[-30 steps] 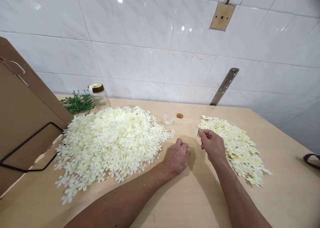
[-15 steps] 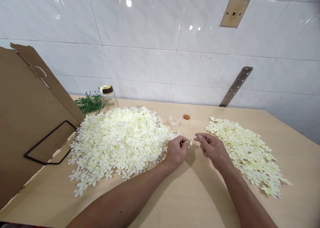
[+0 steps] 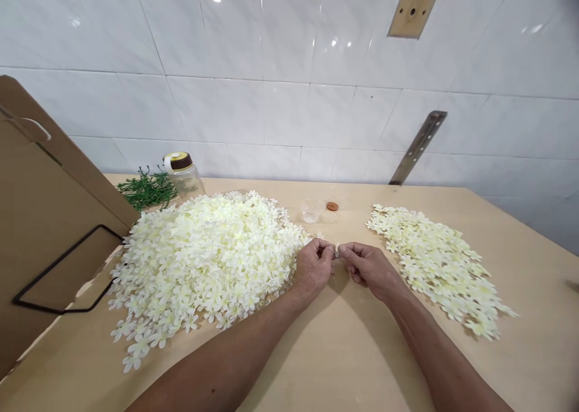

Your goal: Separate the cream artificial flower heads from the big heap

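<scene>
A big heap of cream-white artificial flower heads (image 3: 203, 258) covers the left half of the wooden table (image 3: 344, 351). A flatter, smaller spread of the same flowers (image 3: 438, 264) lies on the right. Between the two, my left hand (image 3: 312, 267) and my right hand (image 3: 368, 267) meet fingertip to fingertip. Both pinch one small flower piece (image 3: 336, 251), which is mostly hidden by the fingers. My left hand rests against the edge of the big heap.
A brown cardboard box (image 3: 40, 219) with a black outline stands at the left. Behind the heap are green plastic sprigs (image 3: 145, 189), a clear jar with a brown lid (image 3: 183, 172), a small clear cup (image 3: 311, 210) and a brown cap (image 3: 332, 206). A tiled wall backs the table.
My left hand lifted a flower from the heap's edge toward the middle. My right hand moved left from the small pile until both sets of fingertips met on the piece.
</scene>
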### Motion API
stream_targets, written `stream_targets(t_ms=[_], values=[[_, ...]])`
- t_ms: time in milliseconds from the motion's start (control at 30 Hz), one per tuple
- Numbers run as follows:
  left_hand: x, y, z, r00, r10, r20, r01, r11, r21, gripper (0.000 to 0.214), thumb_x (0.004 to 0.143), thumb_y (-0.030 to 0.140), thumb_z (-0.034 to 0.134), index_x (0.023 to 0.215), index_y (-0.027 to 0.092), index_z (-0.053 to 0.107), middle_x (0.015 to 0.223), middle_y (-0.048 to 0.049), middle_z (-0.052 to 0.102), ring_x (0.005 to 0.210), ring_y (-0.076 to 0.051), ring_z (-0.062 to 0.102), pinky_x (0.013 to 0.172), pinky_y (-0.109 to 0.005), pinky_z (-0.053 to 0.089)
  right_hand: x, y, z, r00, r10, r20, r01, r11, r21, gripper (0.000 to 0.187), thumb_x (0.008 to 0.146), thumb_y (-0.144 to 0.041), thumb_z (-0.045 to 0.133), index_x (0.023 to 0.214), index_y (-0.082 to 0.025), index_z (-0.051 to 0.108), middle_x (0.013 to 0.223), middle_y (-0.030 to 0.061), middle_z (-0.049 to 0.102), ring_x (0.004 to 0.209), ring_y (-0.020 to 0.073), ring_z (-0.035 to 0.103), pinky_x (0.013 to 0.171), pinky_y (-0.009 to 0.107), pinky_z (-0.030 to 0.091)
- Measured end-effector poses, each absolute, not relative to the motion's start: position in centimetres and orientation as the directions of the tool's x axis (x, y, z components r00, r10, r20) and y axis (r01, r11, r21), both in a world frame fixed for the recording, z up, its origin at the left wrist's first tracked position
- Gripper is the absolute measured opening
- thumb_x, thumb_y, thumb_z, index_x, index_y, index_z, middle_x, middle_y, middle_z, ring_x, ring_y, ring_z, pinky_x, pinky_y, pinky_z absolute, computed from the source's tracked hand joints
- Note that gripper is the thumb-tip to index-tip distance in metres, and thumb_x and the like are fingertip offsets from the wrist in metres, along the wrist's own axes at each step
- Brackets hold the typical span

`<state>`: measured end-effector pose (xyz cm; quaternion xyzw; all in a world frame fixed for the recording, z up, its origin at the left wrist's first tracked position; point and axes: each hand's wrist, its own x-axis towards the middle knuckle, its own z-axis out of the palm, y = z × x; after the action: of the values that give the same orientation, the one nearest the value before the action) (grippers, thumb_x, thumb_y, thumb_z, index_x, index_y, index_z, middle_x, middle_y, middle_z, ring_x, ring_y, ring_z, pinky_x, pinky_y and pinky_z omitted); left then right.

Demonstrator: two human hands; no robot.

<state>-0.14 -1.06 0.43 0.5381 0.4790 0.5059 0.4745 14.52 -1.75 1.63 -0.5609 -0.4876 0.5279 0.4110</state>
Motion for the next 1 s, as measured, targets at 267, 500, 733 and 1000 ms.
stream_targets(t_ms=[267, 500, 733, 1000], values=[[-0.25, -0.69, 0.37, 0.031, 0.997, 0.067, -0.006, -0.067, 0.998, 0.012, 0.083, 0.025, 0.054, 0.074, 0.018, 0.056, 0.057, 0.0039, 0.058, 0.042, -0.009, 0.052, 0.049, -0.021, 0.042, 14.9, -1.75, 1.81, -0.014, 0.979, -0.202, 0.084, -0.2, -0.976, 0.045, 0.063, -0.057, 0.08, 0.07, -0.016, 0.061, 0.047, -0.0066, 0.047, 0.037, 0.005, 0.035, 0.037, 0.019, 0.019], [-0.25, -0.79, 0.44, 0.031, 0.999, 0.043, -0.017, -0.042, 0.999, 0.015, 0.084, 0.03, 0.055, 0.074, 0.018, 0.056, 0.053, 0.0042, 0.056, 0.041, -0.009, 0.049, 0.047, -0.021, 0.039, 14.6, -1.9, 1.85, -0.027, 0.973, -0.23, 0.025, -0.229, -0.973, 0.05, 0.073, -0.065, 0.069, 0.065, -0.018, 0.054, 0.048, -0.0056, 0.046, 0.037, 0.0056, 0.034, 0.036, 0.02, 0.025], [-0.34, -0.81, 0.29, 0.04, 0.998, 0.057, 0.02, -0.058, 0.998, 0.022, 0.087, 0.035, 0.054, 0.072, 0.019, 0.054, 0.049, 0.0051, 0.052, 0.044, -0.01, 0.05, 0.05, -0.021, 0.04, 14.36, -2.06, 1.55, -0.021, 0.989, -0.145, 0.011, -0.145, -0.989, 0.049, 0.079, -0.063, 0.065, 0.065, -0.019, 0.048, 0.054, -0.0043, 0.051, 0.038, 0.0062, 0.04, 0.037, 0.02, 0.025], [-0.32, -0.68, 0.26, 0.042, 0.998, 0.04, 0.003, -0.04, 0.999, 0.025, 0.087, 0.039, 0.053, 0.072, 0.019, 0.054, 0.051, 0.0044, 0.054, 0.043, -0.01, 0.05, 0.048, -0.021, 0.04, 14.37, -1.92, 1.51, 0.012, 0.997, -0.082, 0.045, -0.082, -0.996, 0.045, 0.076, -0.058, 0.071, 0.066, -0.018, 0.054, 0.051, -0.0053, 0.05, 0.037, 0.0062, 0.041, 0.037, 0.02, 0.026]])
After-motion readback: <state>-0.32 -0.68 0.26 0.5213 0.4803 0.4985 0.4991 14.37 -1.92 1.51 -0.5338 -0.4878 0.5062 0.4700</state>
